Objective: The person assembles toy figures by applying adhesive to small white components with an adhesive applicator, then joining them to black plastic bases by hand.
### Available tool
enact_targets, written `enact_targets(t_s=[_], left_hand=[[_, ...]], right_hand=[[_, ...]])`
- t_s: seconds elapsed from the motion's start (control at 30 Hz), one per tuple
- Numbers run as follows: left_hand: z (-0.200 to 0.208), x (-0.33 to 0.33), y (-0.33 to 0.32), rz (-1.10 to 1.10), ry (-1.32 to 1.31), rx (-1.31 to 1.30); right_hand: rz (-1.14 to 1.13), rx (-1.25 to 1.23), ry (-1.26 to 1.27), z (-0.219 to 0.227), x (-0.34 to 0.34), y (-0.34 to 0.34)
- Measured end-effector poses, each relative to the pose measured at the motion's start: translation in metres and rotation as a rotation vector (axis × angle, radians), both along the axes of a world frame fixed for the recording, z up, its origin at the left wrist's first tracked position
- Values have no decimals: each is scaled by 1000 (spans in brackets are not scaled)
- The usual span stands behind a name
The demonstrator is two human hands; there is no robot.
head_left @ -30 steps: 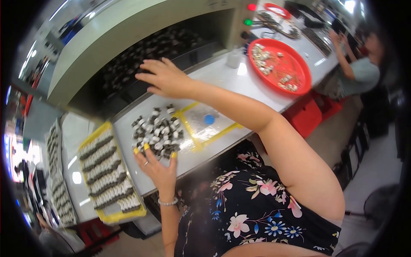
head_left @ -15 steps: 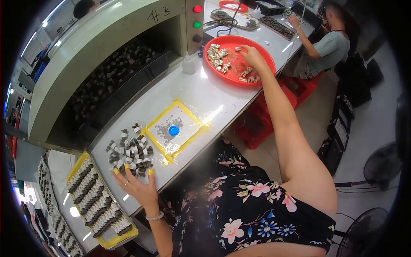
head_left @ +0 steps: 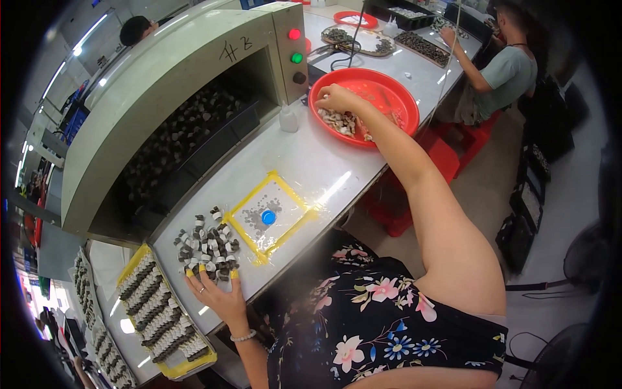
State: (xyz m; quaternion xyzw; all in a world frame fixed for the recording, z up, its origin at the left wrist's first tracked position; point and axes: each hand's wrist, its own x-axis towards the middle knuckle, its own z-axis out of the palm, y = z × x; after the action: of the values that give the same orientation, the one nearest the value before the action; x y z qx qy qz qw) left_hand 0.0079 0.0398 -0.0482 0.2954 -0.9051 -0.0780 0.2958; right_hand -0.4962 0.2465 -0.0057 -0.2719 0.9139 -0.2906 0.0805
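My left hand (head_left: 220, 295) rests on the worktop with its fingers spread and yellow covers on the fingertips. These tips touch the near edge of a loose pile of small black-and-white pieces (head_left: 210, 243). Far off, my right hand (head_left: 338, 98) reaches into the left side of a round red basin (head_left: 398, 87), with its fingers bent down together. Small white-and-tan pieces (head_left: 340, 121) lie heaped just under it. Whatever its fingertips hold is hidden. Between the hands, a blue cap-like disc (head_left: 268, 217) sits inside a yellow-taped square (head_left: 295, 188) with grey spots.
A machine (head_left: 175, 71) with a dark opening full of pieces stands along the back left. At left lies a yellow-edged tray (head_left: 165, 311) of neatly rowed pieces. A white squeeze bottle (head_left: 288, 119) stands near the basin. Another person (head_left: 505, 74) sits at the far right.
My right hand has moved left across the basin, from its far middle to the heap on the left. My left hand stays at the pile. The whole view has shifted slightly.
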Motion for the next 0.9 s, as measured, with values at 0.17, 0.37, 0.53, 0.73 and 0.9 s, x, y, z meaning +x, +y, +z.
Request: enact_targets(t_s=[0.17, 0.37, 0.53, 0.73, 0.9], left_hand=[[3, 2, -1, 32, -5, -12], [4, -3, 6, -74, 319, 2], [42, -56, 64, -461, 345, 187], [52, -142, 128, -731, 120, 258], [35, -190, 161, -788, 23, 215]], right_hand=[[-127, -170, 548, 22, 32, 72], [-793, 12, 412, -16, 1, 188], [-730, -86, 217, -43, -19, 211], [-528, -1174, 44, -17, 11, 196], [-434, -1115, 230, 70, 73, 158]])
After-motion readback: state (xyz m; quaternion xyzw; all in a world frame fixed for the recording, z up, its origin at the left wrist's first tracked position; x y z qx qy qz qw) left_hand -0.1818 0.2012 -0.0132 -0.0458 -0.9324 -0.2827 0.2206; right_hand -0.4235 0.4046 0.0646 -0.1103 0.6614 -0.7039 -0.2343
